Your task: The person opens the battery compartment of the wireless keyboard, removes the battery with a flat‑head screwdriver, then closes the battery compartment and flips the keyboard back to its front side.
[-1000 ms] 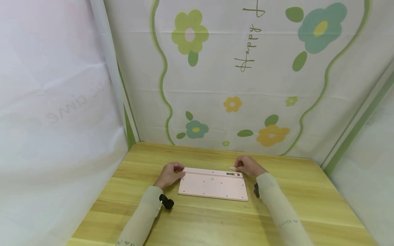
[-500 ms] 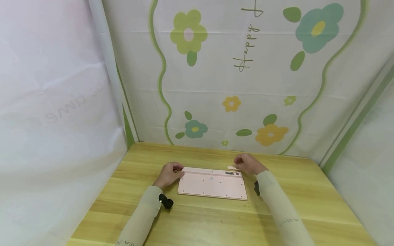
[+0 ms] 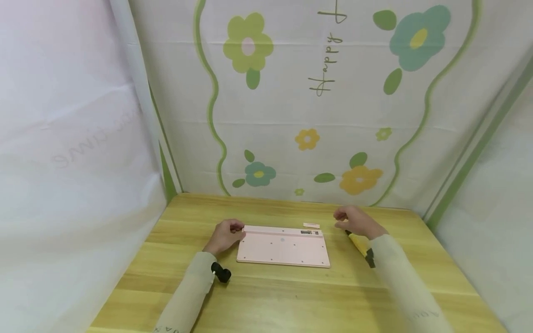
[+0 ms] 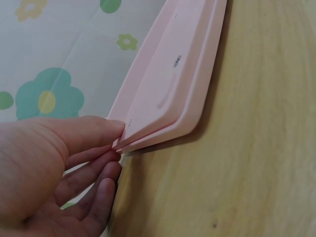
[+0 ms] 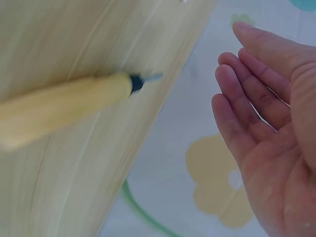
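Note:
A pink keyboard lies underside up on the table, screws dotted over it. Its battery compartment is uncovered at the far right corner. My left hand pinches the far left corner; in the left wrist view the thumb lies on the keyboard's edge with fingers beneath. Just behind the compartment rests a small pink battery cover. To the right, my right hand is above the table with relaxed fingers and holds nothing. Below it lies a yellow-handled screwdriver, its thin metal tip showing in the right wrist view.
The wooden table meets a white flowered curtain at its back edge. White cloth walls stand at the left and right sides.
My right hand has let go of the battery cover and moved right, over the screwdriver. The cover now lies on the table. My left hand keeps its pinch on the keyboard; the view shifts slightly.

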Demonstrator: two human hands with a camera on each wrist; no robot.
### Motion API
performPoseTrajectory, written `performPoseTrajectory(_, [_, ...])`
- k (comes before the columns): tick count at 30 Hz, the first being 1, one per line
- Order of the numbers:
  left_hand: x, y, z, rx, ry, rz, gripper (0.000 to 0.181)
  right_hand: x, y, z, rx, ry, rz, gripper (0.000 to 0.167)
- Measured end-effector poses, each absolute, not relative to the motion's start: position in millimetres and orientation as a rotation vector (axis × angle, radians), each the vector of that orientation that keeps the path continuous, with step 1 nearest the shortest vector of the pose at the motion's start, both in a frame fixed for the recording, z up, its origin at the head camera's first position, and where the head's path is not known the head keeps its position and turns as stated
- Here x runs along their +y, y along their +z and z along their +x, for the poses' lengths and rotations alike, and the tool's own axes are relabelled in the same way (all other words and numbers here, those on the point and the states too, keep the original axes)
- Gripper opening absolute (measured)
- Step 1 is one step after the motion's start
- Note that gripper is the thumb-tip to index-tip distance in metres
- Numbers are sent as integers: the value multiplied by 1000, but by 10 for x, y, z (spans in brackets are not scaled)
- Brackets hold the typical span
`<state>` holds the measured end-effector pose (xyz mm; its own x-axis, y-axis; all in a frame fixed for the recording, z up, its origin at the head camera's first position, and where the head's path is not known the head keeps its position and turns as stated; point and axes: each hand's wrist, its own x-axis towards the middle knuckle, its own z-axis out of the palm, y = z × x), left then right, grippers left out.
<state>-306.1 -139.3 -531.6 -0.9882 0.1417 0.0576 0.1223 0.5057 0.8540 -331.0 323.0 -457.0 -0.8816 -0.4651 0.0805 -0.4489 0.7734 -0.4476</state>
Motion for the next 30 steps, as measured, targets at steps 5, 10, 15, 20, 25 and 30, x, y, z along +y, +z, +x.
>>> performPoseTrajectory(5, [-1415, -5326, -3072, 2721, 1520, 242, 22, 3452, -4561, -3135, 2961, -711, -694, 25])
performPoseTrajectory(10, [-1429, -5344, -3075, 2729, 1517, 273, 21, 3667, -4605, -2959, 2973, -750, -618, 28])
performPoseTrajectory(15, [-1416, -5339, -3075, 2723, 1517, 262, 21, 3826, -4742, -2807, 2995, -774, -511, 34])
performPoseTrajectory(20, [-1423, -5347, -3070, 2726, 1518, 260, 20, 3871, -4905, -2712, 2979, -820, -411, 40])
performPoseTrajectory(25, [-1430, -5351, -3067, 2722, 1524, 270, 20, 3863, -5033, -2681, 2948, -843, -339, 45])
performPoseTrajectory(30, [-1406, -5342, -3076, 2712, 1536, 253, 20, 3830, -5133, -2704, 2982, -817, -355, 39])
